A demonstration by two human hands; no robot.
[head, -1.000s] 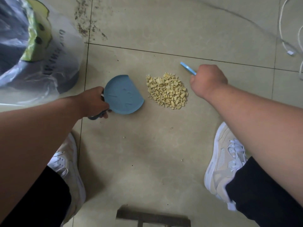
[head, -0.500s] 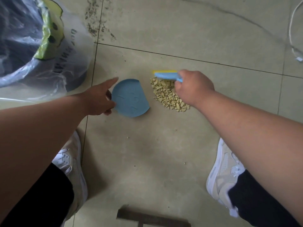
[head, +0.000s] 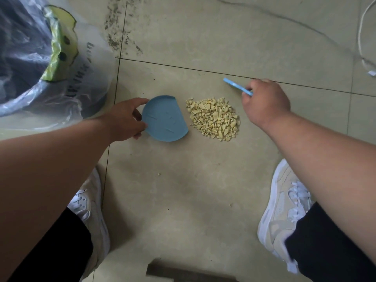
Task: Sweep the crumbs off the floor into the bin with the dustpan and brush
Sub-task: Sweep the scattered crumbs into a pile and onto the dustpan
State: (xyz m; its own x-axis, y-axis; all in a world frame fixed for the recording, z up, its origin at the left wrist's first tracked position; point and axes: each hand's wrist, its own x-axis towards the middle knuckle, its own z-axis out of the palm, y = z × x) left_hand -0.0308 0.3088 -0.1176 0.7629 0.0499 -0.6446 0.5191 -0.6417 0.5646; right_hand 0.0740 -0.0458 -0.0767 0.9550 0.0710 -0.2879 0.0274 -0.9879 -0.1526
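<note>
A round blue dustpan (head: 165, 119) lies flat on the floor (head: 183, 190), its straight open edge facing a heap of pale yellow crumbs (head: 214, 119) just beside it. A blue brush (head: 237, 86) sticks up beyond the heap. The bin (head: 30, 58), lined with clear plastic, stands near the dustpan.

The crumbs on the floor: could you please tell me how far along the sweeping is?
Done: crumbs lie gathered in one pile beside the empty dustpan. In hand: left hand grips the dustpan's rim; right hand holds the brush raised beyond the pile. Left: sweeping them in and emptying into the bin.
</note>
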